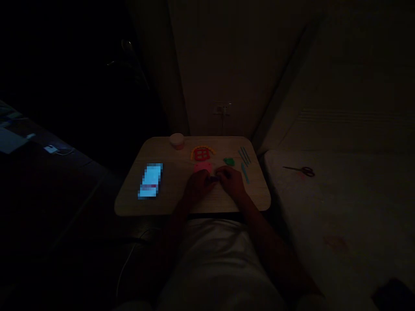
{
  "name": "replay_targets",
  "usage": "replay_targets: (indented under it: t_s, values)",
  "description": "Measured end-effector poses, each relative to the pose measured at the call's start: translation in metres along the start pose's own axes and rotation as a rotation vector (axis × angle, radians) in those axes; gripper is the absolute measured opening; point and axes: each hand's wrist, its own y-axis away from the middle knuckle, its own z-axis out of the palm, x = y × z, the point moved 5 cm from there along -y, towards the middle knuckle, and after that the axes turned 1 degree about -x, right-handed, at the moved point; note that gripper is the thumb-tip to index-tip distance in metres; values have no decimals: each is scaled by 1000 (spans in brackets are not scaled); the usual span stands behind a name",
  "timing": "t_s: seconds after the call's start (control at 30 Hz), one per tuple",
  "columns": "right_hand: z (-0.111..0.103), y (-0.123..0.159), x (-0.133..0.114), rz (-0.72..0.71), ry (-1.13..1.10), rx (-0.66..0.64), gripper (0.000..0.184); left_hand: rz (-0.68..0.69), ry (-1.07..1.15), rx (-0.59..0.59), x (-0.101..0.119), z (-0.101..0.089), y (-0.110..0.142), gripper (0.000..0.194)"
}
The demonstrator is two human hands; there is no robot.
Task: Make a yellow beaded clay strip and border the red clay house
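My left hand (198, 185) and my right hand (232, 180) meet over the middle of a small wooden table (175, 203). Their fingers are pinched round a small dark, purplish piece (213, 178), too dim to make out in detail. Just beyond my left hand lies a flat pink piece (202, 166), partly covered by it. Farther back sits a red window-like grid (201, 154) under an orange-yellow arch (202, 147); these look like modelling clay. A green lump (229, 161) rests beyond my right hand, with a blue modelling tool (245, 172) to its right.
Several thin sticks (244, 156) lie at the table's back right. A white tub (177, 141) stands at the back left, and a lit phone (151, 180) lies at left. Scissors (298, 171) rest on the pale surface at right. A wall socket (222, 109) is behind.
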Motion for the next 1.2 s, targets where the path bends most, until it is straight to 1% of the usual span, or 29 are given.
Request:
replay_targets:
  t_s: [0.17, 0.33, 0.47, 0.6, 0.73, 0.87, 0.97, 1.1, 1.2]
  values:
    - [-1, 1, -4, -97, 55, -62, 20, 27, -49, 6, 5, 1, -1, 18]
    - [-1, 2, -1, -93, -23, -81, 25, 57, -117, 3, 9, 0, 1, 19]
    - [0, 2, -3, -121, -77, -114, 17, 47, -140, -3, 10, 0, 2, 18]
    - [1, 2, -3, -125, -80, -145, 20, 53, -148, 1, 10, 0, 2, 20]
    - [1, 2, 3, -76, -96, -126, 13, 60, -122, -2, 9, 0, 2, 20]
    - [2, 3, 5, -87, -73, -92, 15, 34, -78, -3, 8, -3, 2, 17]
    - [1, 3, 4, -111, -62, -65, 16, -1, 13, -1, 7, -6, 3, 15]
    - [0, 3, 5, -105, -57, -57, 17, -39, 134, 9, 6, -10, 5, 4]
    - [-1, 3, 5, -104, -57, -51, 19, -68, 176, 28, 3, -10, 6, 12]
